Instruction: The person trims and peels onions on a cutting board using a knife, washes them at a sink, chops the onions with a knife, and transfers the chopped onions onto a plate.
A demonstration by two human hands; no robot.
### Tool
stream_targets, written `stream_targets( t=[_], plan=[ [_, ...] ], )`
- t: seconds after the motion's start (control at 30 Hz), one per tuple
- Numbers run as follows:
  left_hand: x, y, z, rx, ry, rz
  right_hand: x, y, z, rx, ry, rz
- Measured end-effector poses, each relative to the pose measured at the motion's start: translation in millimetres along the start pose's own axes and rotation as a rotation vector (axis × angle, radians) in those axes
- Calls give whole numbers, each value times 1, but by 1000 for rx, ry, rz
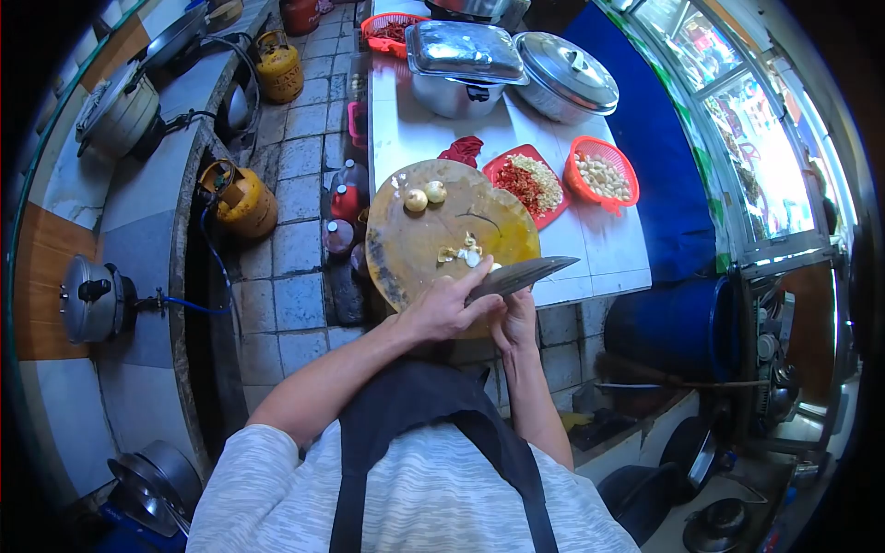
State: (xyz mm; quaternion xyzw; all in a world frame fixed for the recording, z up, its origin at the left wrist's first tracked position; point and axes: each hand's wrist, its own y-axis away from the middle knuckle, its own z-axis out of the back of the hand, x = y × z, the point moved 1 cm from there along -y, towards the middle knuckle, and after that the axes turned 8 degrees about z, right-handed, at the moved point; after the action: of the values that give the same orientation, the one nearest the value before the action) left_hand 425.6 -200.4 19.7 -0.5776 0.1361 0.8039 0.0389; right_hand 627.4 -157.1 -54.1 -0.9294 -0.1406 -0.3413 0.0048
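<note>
My left hand (442, 306) is closed around a wide-bladed kitchen knife (530, 274), its tip pointing right over the near edge of a round wooden chopping board (406, 253). Just under the blade, my right hand (518, 323) has its fingers bent together; the knife hides what they hold, if anything. White peelings and small pieces that look like garlic (470, 251) lie on the board beyond my left fingertips. Two peeled onions (425, 195) rest near its far left rim.
Behind the board are a red tray (553, 214) of chopped red and pale pieces, an orange basket (601, 175) of whitish cloves, and lidded metal pots (565, 74). Bottles (338, 237) stand on the floor left of the white table (599, 249). Yellow gas cylinders (247, 203) stand further left.
</note>
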Motion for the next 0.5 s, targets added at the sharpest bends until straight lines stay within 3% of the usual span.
stream_targets(
  t=[0.17,0.3,0.5],
  plan=[
    [25,-11,-12,-174,118,-206,5,0,-10,-71,97,36],
    [46,-14,4,133,757,471,15,7,-30,-105,98,-6],
    [43,-17,20,73,618,502,20,5,-34,-31,11,-60]
  ],
)
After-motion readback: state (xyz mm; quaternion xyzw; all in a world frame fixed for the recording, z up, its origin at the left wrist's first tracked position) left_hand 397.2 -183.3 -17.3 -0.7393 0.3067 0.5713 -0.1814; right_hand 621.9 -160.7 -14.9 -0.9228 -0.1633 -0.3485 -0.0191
